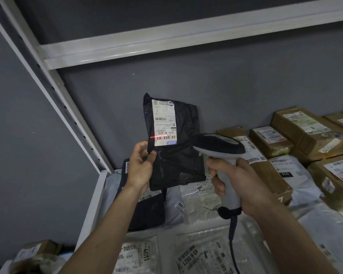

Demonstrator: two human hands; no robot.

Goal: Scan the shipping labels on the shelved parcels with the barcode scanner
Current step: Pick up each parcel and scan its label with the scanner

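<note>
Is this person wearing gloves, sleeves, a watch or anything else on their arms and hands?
No. Both forearms are bare as far as the picture shows, with no sleeve in view. The left hand and right hand are bare too: no gloves, rings, watch or wristband visible.

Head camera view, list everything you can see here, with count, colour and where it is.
black parcel: one, black, held upright above the shelf
shipping label: one, white, on the parcel, red scan line across its lower barcode
barcode scanner: one, grey and black, aimed at the label
cardboard boxes: several, brown, right of shelf
poly mailers: several, grey-white and black, lying on the shelf
shelf frame: white, left and above
hands: left hand pinches the parcel's edge; right hand grips the scanner
</note>
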